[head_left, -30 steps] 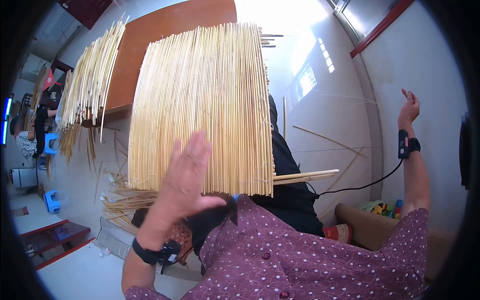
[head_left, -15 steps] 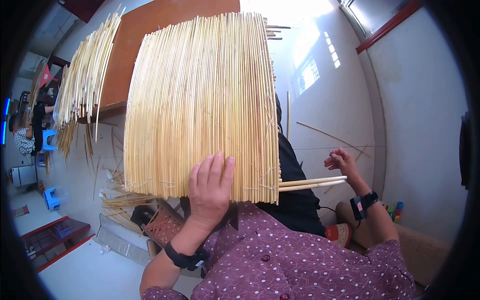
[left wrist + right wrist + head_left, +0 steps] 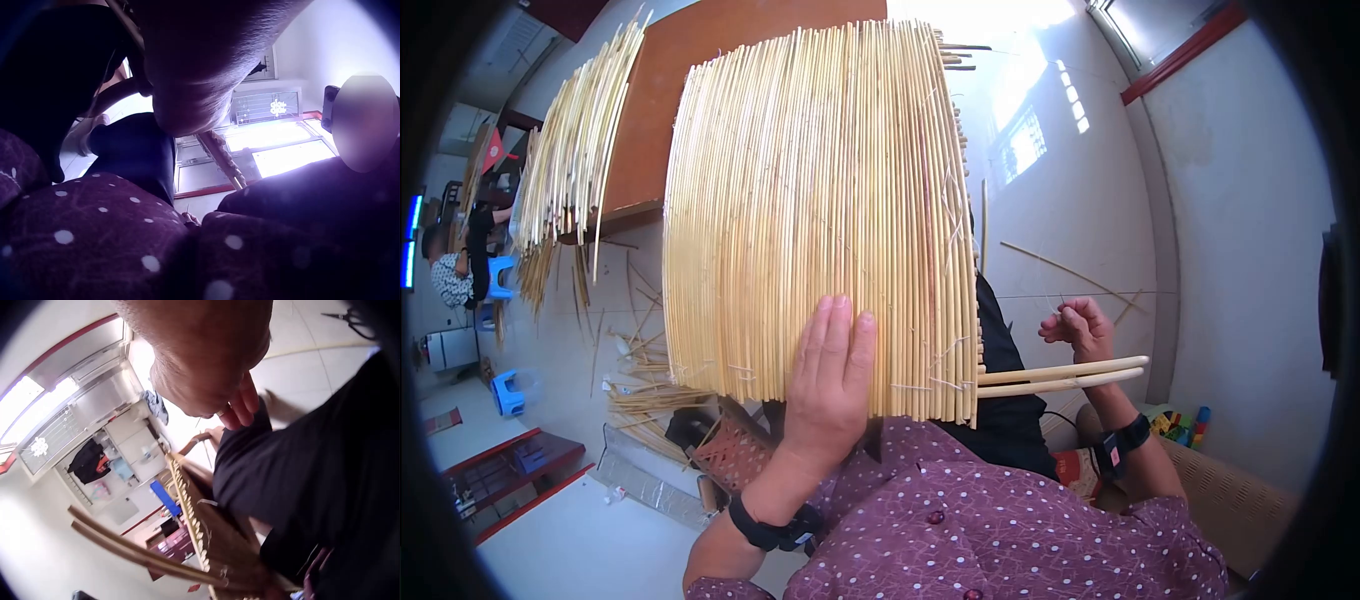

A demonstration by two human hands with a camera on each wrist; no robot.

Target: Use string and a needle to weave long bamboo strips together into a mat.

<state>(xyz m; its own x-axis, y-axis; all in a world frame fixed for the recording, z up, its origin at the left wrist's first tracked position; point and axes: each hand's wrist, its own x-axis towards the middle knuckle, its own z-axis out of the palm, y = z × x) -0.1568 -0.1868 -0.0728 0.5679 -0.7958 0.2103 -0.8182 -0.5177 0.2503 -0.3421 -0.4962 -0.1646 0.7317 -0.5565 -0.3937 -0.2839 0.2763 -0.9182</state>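
A panel of straight pale stalks [image 3: 800,190], stitched with white thread along its near edge, lies over the person's lap. My left hand [image 3: 830,365] rests on that near edge, its fingers straight along the stalks. To the right of the panel is my right hand [image 3: 1084,328], with curled fingers pinching a thin needle [image 3: 1061,299]. Two smooth pale rods [image 3: 1090,372] stick out from under the panel, just below the right hand. In the right wrist view the fingers [image 3: 240,409] hang above a dark trouser leg and the stalk ends [image 3: 187,509] show side-on.
A brown table [image 3: 700,100] stands behind, with a bundle of loose stalks [image 3: 580,140] at its left. More stalks [image 3: 650,400] litter the floor at left. Scissors [image 3: 350,320] lie on the tiles. A wall [image 3: 1250,220] rises at right; another person [image 3: 450,275] sits far left.
My left hand has come down from above the panel onto its near edge. My right hand has swung in from far out at right to beside the panel. The panel has shifted slightly.
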